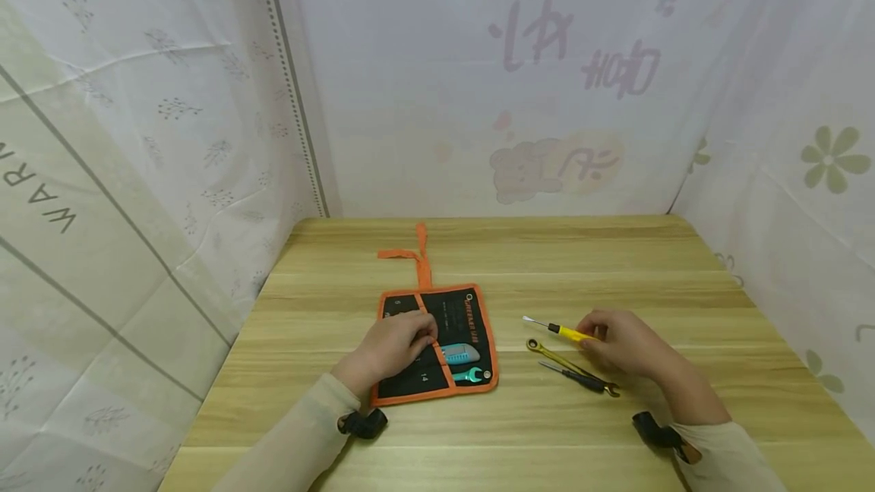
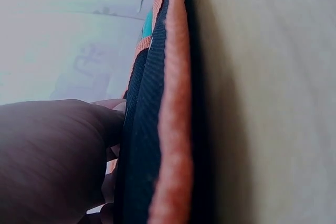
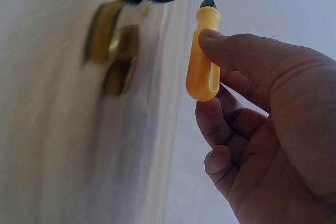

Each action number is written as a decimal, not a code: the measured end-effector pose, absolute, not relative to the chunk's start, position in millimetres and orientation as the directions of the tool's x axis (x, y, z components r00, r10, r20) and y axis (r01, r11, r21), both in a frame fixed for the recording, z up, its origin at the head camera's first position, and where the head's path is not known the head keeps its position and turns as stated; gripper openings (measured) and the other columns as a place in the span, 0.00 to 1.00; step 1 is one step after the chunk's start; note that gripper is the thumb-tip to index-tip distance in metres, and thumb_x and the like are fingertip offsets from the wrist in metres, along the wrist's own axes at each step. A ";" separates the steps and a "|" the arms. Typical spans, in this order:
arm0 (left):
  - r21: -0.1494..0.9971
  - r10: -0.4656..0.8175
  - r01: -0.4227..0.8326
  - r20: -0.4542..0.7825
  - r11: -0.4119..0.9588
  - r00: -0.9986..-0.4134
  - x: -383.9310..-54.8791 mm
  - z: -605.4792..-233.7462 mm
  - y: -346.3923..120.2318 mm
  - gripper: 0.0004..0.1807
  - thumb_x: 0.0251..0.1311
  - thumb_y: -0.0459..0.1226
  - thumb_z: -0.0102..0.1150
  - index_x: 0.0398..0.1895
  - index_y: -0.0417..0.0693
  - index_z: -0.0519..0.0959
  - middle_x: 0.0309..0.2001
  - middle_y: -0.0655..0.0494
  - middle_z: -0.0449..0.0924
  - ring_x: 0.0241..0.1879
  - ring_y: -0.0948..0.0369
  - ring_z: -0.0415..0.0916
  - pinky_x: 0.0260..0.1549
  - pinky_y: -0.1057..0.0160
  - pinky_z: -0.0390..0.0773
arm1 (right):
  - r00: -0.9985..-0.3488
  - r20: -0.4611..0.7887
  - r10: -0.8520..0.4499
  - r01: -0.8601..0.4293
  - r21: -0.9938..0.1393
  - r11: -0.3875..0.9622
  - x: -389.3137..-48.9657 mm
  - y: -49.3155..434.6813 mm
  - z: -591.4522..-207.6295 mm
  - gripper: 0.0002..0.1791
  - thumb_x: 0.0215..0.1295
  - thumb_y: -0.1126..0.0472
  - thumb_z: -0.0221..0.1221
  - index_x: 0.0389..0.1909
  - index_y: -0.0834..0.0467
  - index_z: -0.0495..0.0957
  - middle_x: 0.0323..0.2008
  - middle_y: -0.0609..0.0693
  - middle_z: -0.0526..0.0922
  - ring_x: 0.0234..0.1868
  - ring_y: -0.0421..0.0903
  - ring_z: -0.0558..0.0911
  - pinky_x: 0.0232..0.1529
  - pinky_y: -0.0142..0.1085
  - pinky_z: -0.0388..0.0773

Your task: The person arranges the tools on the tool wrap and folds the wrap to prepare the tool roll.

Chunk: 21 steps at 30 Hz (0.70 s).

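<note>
Left hand (image 1: 396,344) pinches the tool pouch (image 1: 406,384) — right hand (image 1: 625,340) grips a yellow screwdriver (image 1: 571,333).

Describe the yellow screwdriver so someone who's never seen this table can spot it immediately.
On the wooden table, look right of the orange-edged black pouch to the right grip. It pinches the yellow screwdriver by its handle. Unlike the gold wrench and black-handled tool lying nearby, it's held and has a bright yellow handle.

The table (image 1: 574,431) bears a pouch (image 1: 454,317) (orange-edged) — plus a wrench (image 1: 563,361) and dark screwdriver (image 1: 586,381).
</note>
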<state>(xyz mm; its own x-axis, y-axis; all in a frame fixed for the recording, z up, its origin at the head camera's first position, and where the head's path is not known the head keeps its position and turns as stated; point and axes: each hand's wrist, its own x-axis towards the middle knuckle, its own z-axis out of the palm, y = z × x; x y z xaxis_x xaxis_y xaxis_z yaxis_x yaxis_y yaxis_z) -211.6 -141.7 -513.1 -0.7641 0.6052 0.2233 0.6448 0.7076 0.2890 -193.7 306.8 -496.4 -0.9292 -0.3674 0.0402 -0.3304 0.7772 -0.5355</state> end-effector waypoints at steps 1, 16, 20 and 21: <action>0.290 0.604 0.644 0.224 0.708 -0.765 -211.2 -512.7 -141.7 0.02 0.73 0.42 0.65 0.40 0.61 0.81 0.35 0.71 0.76 0.30 0.71 0.70 0.29 0.66 0.75 | -0.927 0.044 -0.373 -0.338 -0.530 0.778 -195.0 304.7 -495.4 0.06 0.68 0.60 0.71 0.40 0.45 0.87 0.32 0.37 0.80 0.32 0.40 0.77 0.31 0.35 0.76; 0.279 0.590 0.640 0.246 0.716 -0.769 -209.7 -517.1 -140.5 0.04 0.73 0.41 0.66 0.40 0.62 0.80 0.36 0.70 0.77 0.30 0.71 0.71 0.30 0.65 0.76 | -0.883 0.096 -0.460 -0.441 -0.505 0.742 -211.5 268.6 -486.4 0.08 0.66 0.62 0.72 0.41 0.46 0.87 0.36 0.36 0.80 0.35 0.38 0.77 0.35 0.35 0.78; 0.273 0.587 0.639 0.252 0.719 -0.769 -209.8 -517.9 -140.8 0.04 0.73 0.41 0.65 0.40 0.63 0.80 0.35 0.70 0.76 0.30 0.71 0.71 0.30 0.66 0.76 | -0.868 0.107 -0.485 -0.467 -0.508 0.724 -216.4 259.1 -488.2 0.08 0.65 0.62 0.73 0.41 0.47 0.88 0.36 0.36 0.81 0.34 0.37 0.77 0.34 0.34 0.77; 0.272 0.587 0.639 0.253 0.720 -0.769 -209.8 -518.0 -140.9 0.04 0.73 0.41 0.65 0.40 0.62 0.80 0.35 0.70 0.76 0.30 0.71 0.71 0.30 0.66 0.76 | -0.865 0.108 -0.490 -0.472 -0.510 0.720 -217.6 256.5 -488.5 0.08 0.65 0.62 0.73 0.41 0.47 0.88 0.36 0.35 0.81 0.34 0.37 0.77 0.34 0.34 0.77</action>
<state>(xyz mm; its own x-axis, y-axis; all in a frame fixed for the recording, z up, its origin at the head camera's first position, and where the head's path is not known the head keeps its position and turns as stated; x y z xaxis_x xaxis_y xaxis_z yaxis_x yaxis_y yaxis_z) -209.8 -140.9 -518.0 -0.7690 0.5869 0.2532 0.6388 0.7195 0.2723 -217.6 256.5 -488.5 -0.8649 -0.4902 0.1084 -0.4717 0.7196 -0.5095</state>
